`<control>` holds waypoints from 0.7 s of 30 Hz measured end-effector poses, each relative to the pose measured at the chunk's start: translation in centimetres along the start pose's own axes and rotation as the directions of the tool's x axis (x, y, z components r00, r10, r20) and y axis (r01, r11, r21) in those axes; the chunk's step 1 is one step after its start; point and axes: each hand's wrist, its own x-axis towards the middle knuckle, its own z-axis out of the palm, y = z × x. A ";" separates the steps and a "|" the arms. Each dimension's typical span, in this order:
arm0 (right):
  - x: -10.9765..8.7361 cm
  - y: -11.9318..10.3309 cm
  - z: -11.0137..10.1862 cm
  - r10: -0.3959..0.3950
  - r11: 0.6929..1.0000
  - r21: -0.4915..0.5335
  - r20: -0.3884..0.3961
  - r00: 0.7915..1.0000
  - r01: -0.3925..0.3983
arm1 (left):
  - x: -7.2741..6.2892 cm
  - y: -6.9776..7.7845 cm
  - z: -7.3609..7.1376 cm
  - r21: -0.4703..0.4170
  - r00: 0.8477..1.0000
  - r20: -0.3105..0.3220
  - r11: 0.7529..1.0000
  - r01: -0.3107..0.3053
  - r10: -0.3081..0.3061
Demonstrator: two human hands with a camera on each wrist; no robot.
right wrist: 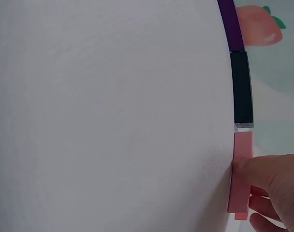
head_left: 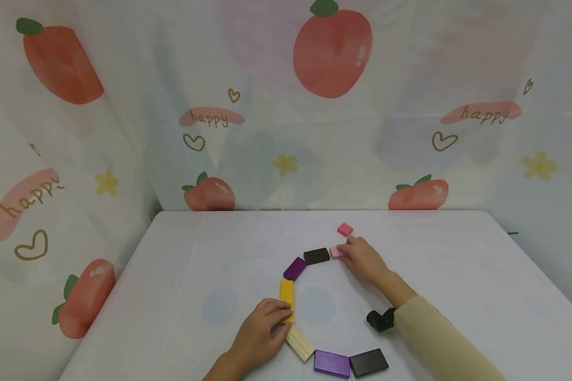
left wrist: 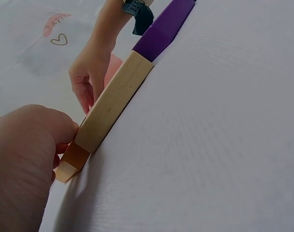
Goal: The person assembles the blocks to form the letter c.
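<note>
Flat coloured blocks lie in a curved row on a white table. My right hand (head_left: 364, 259) pinches a light pink block (head_left: 335, 253) at the row's far end. In the right wrist view a narrow gap separates this pink block (right wrist: 241, 181) from the black block (right wrist: 242, 89). My left hand (head_left: 262, 328) grips the yellow block (head_left: 287, 291) at its near end, the thumb close to the plain wooden block (head_left: 299, 343). Beyond the yellow block is a dark purple block (head_left: 295, 269). A deeper pink block (head_left: 345, 229) lies apart, just beyond my right fingers.
At the row's near end lie a purple block (head_left: 332, 363) and another black block (head_left: 369, 363). A black wrist camera (head_left: 380, 320) sits at my right sleeve. A fruit-printed cloth (head_left: 286, 106) hangs behind the white table (head_left: 171, 296) and along its left side.
</note>
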 end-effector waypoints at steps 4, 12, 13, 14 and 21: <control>-0.2 -0.1 0.0 0.013 1.000 -0.003 -0.003 1.000 -0.013 | 0.0 0.0 -0.1 -0.002 1.000 -0.009 1.000 -0.014 0.014; -0.6 -0.6 -0.1 0.007 1.000 -0.014 -0.035 0.999 -0.008 | 0.0 -0.1 0.0 -0.001 0.999 -0.023 0.999 -0.038 0.038; -0.6 -0.6 -0.2 0.009 1.000 -0.015 -0.036 0.999 -0.009 | 0.0 -0.2 0.0 -0.002 0.999 -0.024 0.999 -0.040 0.040; -0.6 -0.7 -0.2 0.011 1.000 -0.014 -0.036 0.999 -0.012 | 0.0 -0.2 0.0 -0.002 0.999 -0.024 0.999 -0.041 0.041; -0.5 -0.7 0.0 0.018 0.999 -0.027 -0.036 0.999 -0.019 | 0.0 -0.2 0.0 -0.005 0.999 -0.021 0.999 -0.035 0.035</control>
